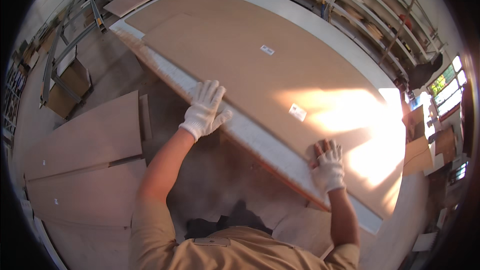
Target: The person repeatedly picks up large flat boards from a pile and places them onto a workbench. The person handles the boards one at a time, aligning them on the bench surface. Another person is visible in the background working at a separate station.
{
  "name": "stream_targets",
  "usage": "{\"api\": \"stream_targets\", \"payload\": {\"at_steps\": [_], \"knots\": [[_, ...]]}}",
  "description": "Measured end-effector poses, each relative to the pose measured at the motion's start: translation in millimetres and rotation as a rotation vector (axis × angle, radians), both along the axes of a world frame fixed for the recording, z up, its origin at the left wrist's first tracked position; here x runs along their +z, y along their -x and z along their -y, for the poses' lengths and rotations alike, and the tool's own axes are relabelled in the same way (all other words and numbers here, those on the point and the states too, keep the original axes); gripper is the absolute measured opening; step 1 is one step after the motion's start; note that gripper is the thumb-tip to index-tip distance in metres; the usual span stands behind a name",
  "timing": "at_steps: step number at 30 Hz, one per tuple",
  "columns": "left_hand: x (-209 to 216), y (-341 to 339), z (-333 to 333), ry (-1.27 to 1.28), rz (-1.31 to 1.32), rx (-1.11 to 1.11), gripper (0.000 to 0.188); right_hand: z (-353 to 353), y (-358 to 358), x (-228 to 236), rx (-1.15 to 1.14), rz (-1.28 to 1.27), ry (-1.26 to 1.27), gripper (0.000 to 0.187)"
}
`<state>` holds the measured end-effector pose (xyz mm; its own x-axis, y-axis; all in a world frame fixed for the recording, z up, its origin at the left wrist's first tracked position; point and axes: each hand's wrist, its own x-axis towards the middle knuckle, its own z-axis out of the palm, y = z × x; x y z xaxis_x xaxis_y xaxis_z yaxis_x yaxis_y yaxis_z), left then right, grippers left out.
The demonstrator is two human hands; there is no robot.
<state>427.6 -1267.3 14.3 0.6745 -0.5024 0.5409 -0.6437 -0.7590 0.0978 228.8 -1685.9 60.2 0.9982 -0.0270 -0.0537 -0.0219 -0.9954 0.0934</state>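
Note:
A large brown board (215, 45) lies on a white-topped worktable (267, 137), with a strip of the table showing along the near side. My left hand (204, 111), in a white knitted glove, rests at the board's near edge with its fingers stretched out. Farther right, my right hand (329, 167) lies flat near the same edge; its glove is white too, and some fingertips look bare or in shadow. Neither hand grips anything. Two white labels, one in the middle (267, 50) and one closer to me (298, 112), are on the board. Bright sunlight washes out its right end.
Two brown panels, one farther (90, 137) and one nearer (90, 190), lie low at my left. Beyond them stands a metal frame (50, 70). Shelving racks (365, 20) line the far right wall. Cartons (417, 152) stand past the table's right end. A worn wooden edge (260, 162) borders the table.

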Motion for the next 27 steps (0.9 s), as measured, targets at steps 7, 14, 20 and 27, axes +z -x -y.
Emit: {"api": "stream_targets", "payload": {"at_steps": [7, 14, 20, 27], "knots": [[-3.6, -90.1, 38.6, -0.263, -0.276, -0.097, 0.077, 5.3, -11.6, -4.0, 0.019, 0.028, -0.037, 0.066], [34.6, -240.3, 116.9, -0.411, -0.421, -0.103, 0.074, 76.3, -141.4, -7.6, 0.063, 0.024, 0.01, 0.07], [33.6, -347.9, 202.1, -0.365, -0.43, -0.062, 0.071, 168.9, -254.3, -29.2, 0.061, 0.228, 0.117, 0.06], [30.9, -446.0, 272.6, -0.304, -0.316, -0.025, 0.065, 240.7, -384.0, -22.1, -0.1, 0.17, 0.073, 0.052]]}}
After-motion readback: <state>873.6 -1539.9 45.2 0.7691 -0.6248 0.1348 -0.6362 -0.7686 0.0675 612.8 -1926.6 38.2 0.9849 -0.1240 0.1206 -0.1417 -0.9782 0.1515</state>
